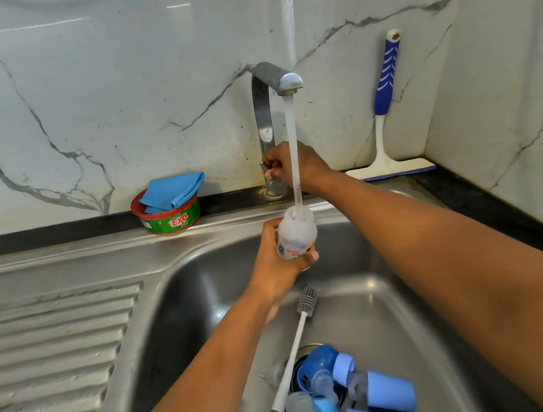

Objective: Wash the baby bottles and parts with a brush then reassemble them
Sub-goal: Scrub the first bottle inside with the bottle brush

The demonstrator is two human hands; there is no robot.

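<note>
Blue caps point(387, 391) and clear parts point(323, 384) crowd the sink's point(204, 283) near edge, brush point(295, 355) beside them; mid-basin is free, where the left hand point(276, 264) curls its fingers round the bottle point(296, 237), mouth up under the stream point(291, 134); at the far rim the right hand point(295, 164) pinches the tap point(264, 110) lever, likely governing flow.

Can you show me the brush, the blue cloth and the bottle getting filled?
brush point(294, 351): head view, middle of white handle.
blue cloth point(173, 191): head view, folded middle.
bottle point(298, 234): head view, clear side.
</note>
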